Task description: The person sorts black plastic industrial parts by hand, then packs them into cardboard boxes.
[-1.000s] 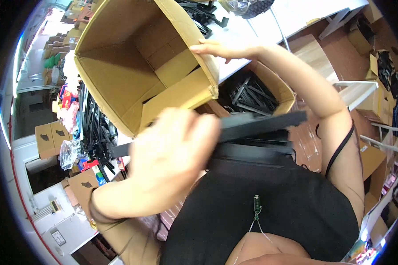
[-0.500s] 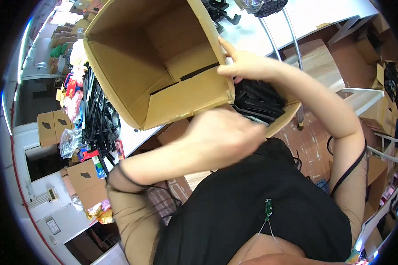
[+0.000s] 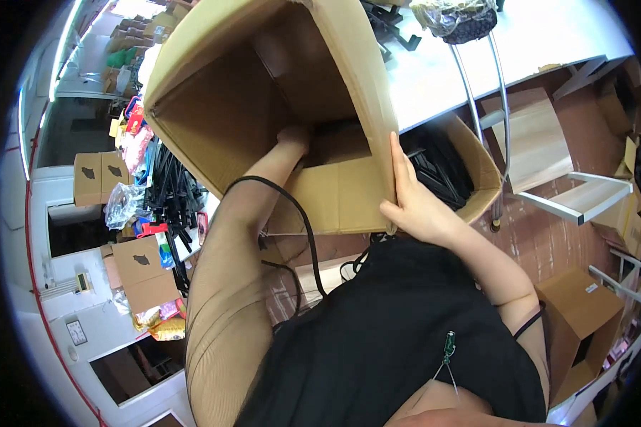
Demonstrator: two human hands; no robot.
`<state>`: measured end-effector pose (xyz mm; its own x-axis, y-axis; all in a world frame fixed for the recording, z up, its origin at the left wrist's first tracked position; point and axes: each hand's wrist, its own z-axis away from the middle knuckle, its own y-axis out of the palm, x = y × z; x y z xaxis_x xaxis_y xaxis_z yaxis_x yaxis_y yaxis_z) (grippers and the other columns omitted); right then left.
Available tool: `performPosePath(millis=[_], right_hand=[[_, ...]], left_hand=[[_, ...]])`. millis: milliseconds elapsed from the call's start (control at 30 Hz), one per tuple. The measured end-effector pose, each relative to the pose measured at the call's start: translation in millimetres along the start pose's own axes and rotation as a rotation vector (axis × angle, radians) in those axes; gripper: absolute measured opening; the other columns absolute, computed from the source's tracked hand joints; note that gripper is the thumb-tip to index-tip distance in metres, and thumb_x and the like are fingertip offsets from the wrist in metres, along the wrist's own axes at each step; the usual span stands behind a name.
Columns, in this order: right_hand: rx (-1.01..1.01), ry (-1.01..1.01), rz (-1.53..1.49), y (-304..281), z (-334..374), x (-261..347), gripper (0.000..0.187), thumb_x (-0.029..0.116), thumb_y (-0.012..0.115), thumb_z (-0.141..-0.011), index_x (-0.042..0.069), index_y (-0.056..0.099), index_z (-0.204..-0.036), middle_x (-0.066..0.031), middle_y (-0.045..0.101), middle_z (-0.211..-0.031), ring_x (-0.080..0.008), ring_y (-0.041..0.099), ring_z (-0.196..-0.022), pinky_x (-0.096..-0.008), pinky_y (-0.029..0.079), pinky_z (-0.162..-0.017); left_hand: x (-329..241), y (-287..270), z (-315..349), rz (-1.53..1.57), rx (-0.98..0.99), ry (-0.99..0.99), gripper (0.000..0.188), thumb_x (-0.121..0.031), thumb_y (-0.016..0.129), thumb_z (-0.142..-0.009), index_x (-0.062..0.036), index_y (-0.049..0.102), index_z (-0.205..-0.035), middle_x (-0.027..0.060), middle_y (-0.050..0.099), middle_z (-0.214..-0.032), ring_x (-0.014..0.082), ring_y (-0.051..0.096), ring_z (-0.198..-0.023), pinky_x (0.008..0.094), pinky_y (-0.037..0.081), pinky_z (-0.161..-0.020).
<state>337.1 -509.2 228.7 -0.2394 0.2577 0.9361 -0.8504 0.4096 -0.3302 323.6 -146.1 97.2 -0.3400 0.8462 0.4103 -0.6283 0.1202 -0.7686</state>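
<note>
A large brown cardboard box is tilted in front of me, its mouth turned toward me. My left hand reaches deep into it; its fingers are lost in shadow beside a dark patch at the bottom, so I cannot see what they touch. Flat against the box's right outer wall lies my right hand, fingers stretched up and thumb apart near the front corner. Just right of that hand, a smaller open carton holds long black parts.
Black strips are heaped on the left by plastic bags and cartons. A white table spans the back. A metal-legged stool stands behind the smaller carton. Another open box is at my right, and a black cord hangs near my left arm.
My left hand has gone from in front of the large box to inside it. My right hand has slid down from the upper rim to the lower right side. The view has shifted slightly.
</note>
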Motion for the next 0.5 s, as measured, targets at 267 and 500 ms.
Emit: performPosePath(millis=[267,500], right_hand=[[-0.016,0.063,0.052,-5.7,-4.8,-2.0,0.096,0.015,0.050,-0.084,0.004,-0.025,-0.143,-0.0384,0.002,-0.148,-0.0472,0.015,-0.139,-0.0416,0.029,-0.111],[-0.042,0.016,0.084,-13.3,-14.3,-0.8,0.095,0.015,0.049,-0.083,0.002,-0.023,-0.144,-0.0363,0.002,-0.149,-0.0466,0.021,-0.138,-0.0416,0.029,-0.111]], left_hand=[[-24.0,-59.2,13.0,0.002,-0.050,0.027,0.028,-0.020,0.056,-0.085,-0.0108,0.068,-0.109,0.0135,0.066,-0.113,0.0296,0.062,-0.107,0.0461,0.054,-0.081],[-52.6,-14.3,-24.9,0.119,-0.377,0.510,0.046,-0.020,0.064,-0.074,-0.0052,0.060,-0.117,0.0188,0.059,-0.119,0.0345,0.056,-0.112,0.0409,0.046,-0.097]])
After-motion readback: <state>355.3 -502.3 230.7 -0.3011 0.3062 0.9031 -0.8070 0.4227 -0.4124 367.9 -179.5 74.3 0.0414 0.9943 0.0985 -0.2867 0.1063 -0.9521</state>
